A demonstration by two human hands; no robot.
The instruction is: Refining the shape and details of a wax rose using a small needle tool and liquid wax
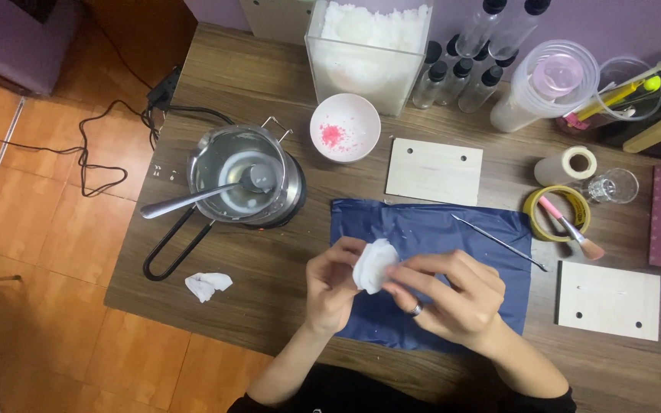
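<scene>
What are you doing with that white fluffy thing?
A person sits at a wooden table. Both hands, left hand and right hand, hold a small white wad over a blue cloth. Nearby, a metal pot with a spoon in it holds clear liquid, and a white bowl has pink bits.

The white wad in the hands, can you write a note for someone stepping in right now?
Left hand: grips the white wad from the left.
Right hand: fingers pinch the wad's right side; ring on one finger.
Both hold it above the blue cloth.
Thin metal pick lies on the cloth.
Metal pot with a spoon sits to the left; bowl with pink bits behind.
Crumpled tissue lies on the table.
Done or left: cannot tell.
</scene>
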